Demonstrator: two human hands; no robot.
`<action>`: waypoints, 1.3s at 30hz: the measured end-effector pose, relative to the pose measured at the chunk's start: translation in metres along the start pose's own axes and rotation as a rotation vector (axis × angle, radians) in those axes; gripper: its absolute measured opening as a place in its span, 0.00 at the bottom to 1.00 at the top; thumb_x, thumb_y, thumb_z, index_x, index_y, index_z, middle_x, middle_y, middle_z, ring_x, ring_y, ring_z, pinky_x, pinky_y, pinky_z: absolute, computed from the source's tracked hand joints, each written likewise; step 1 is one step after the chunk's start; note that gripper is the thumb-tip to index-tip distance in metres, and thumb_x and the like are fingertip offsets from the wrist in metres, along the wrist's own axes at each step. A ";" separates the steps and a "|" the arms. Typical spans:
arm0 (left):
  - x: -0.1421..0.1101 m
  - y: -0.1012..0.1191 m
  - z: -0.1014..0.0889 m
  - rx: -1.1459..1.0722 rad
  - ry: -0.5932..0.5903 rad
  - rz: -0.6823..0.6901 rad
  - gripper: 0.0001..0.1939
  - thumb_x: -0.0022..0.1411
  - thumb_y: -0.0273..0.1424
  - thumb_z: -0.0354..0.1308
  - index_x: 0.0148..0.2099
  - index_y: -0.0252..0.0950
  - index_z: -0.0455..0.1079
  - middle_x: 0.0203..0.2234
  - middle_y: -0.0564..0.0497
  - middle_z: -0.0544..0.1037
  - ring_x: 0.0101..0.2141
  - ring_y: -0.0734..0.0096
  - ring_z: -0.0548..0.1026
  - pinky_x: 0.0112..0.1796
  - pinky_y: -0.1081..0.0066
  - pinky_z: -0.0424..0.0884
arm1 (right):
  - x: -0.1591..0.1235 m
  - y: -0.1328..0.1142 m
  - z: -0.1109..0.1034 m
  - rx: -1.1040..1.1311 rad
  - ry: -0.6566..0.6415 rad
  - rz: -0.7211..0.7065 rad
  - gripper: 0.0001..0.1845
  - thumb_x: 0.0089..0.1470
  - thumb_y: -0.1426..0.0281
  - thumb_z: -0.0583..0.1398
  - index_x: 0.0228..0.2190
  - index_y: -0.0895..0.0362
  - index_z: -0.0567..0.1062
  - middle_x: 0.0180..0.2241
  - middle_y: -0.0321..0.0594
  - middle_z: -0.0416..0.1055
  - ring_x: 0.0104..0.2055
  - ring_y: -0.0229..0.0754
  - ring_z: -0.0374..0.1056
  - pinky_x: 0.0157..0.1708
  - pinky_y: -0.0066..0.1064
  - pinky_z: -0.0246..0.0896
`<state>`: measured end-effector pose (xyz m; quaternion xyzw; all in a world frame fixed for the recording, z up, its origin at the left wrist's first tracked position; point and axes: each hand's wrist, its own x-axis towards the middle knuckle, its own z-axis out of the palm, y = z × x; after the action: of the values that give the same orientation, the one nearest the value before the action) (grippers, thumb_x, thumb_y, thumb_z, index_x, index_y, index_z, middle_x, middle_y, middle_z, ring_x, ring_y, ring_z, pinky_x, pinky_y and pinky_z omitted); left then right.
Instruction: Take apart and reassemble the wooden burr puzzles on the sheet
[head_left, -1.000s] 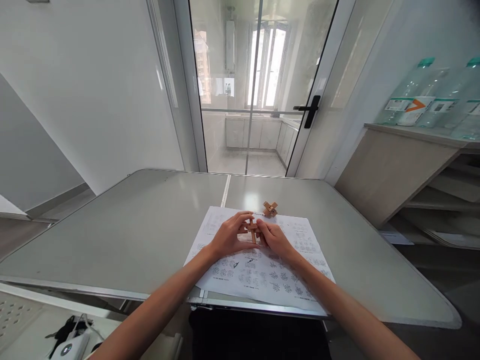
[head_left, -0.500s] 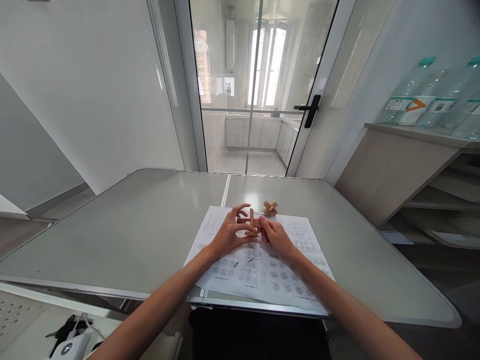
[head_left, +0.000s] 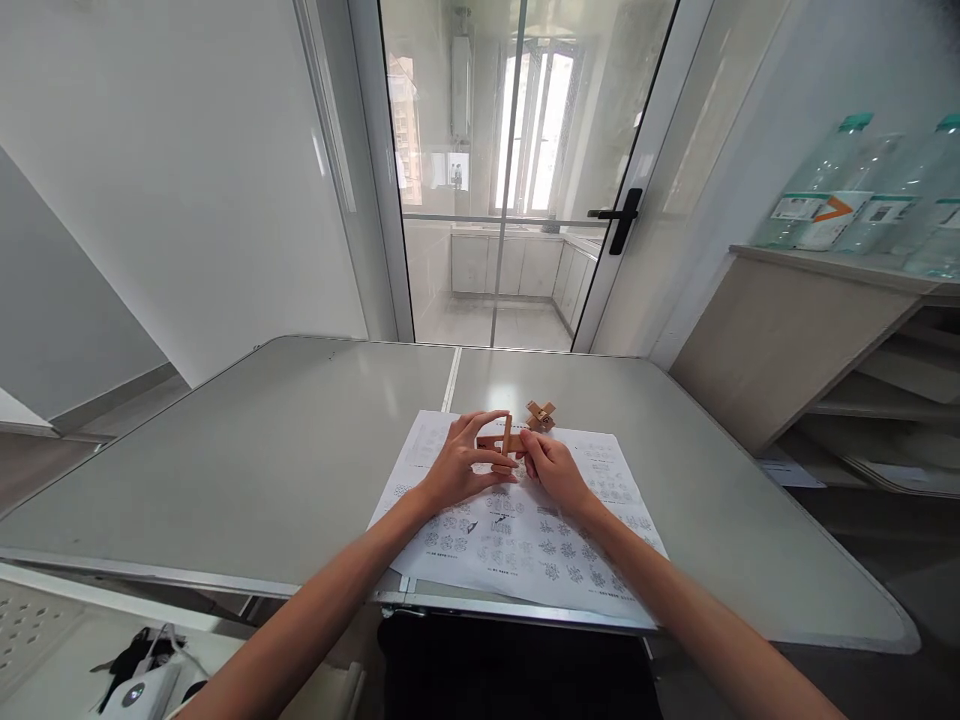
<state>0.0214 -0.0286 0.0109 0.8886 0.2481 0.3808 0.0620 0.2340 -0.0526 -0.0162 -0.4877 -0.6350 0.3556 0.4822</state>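
Both my hands hold a small wooden cross-shaped puzzle [head_left: 503,441] just above a printed paper sheet [head_left: 517,535] on the grey table [head_left: 247,470]. My left hand [head_left: 461,468] pinches its left side with thumb and fingers curled round it. My right hand [head_left: 551,470] grips its right side with the fingers closed. A second assembled wooden puzzle [head_left: 540,415] lies on the table just beyond the sheet's far edge, close behind my right hand.
A glass door with a black handle [head_left: 619,220] stands behind the table. Shelving [head_left: 817,330] on the right carries large plastic water bottles [head_left: 832,190]. A white device with cables [head_left: 139,690] lies below the table's near left edge.
The wooden puzzle has been turned and lifted slightly in my hands, its pieces now showing as a cross. My left fingers have opened wider round it.
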 end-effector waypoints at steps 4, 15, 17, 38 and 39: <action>-0.001 0.000 0.001 0.022 -0.051 0.022 0.10 0.60 0.40 0.73 0.45 0.55 0.85 0.72 0.54 0.62 0.67 0.49 0.62 0.63 0.43 0.66 | -0.002 -0.001 0.000 0.000 0.000 -0.022 0.35 0.67 0.39 0.48 0.24 0.52 0.69 0.16 0.32 0.63 0.20 0.40 0.59 0.27 0.33 0.57; -0.001 0.012 -0.002 0.054 -0.127 0.095 0.16 0.64 0.35 0.71 0.53 0.58 0.82 0.77 0.58 0.48 0.72 0.41 0.55 0.65 0.37 0.62 | 0.002 -0.003 -0.005 0.026 0.172 0.005 0.34 0.66 0.38 0.50 0.24 0.52 0.69 0.17 0.33 0.62 0.21 0.41 0.59 0.27 0.35 0.57; -0.002 0.011 -0.001 0.061 -0.098 0.075 0.15 0.64 0.35 0.70 0.52 0.57 0.82 0.77 0.57 0.49 0.72 0.42 0.55 0.65 0.38 0.62 | 0.003 -0.002 -0.006 0.063 0.201 0.034 0.34 0.66 0.38 0.50 0.26 0.52 0.70 0.16 0.32 0.61 0.20 0.41 0.57 0.25 0.35 0.55; -0.009 -0.029 0.011 0.503 -0.014 -0.465 0.19 0.77 0.27 0.44 0.62 0.38 0.70 0.44 0.43 0.79 0.48 0.55 0.74 0.57 0.53 0.62 | 0.002 -0.002 -0.007 0.155 0.240 0.106 0.34 0.65 0.38 0.52 0.27 0.54 0.73 0.16 0.30 0.57 0.18 0.37 0.51 0.20 0.31 0.49; -0.010 -0.031 0.012 0.513 -0.023 -0.488 0.19 0.77 0.27 0.45 0.62 0.37 0.70 0.45 0.41 0.78 0.48 0.53 0.73 0.56 0.52 0.62 | 0.001 -0.002 -0.007 0.162 0.241 0.112 0.35 0.65 0.38 0.52 0.27 0.54 0.73 0.16 0.30 0.57 0.18 0.37 0.50 0.20 0.31 0.49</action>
<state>0.0122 -0.0057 -0.0130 0.7938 0.5402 0.2701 -0.0714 0.2405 -0.0518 -0.0119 -0.5207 -0.5137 0.3710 0.5722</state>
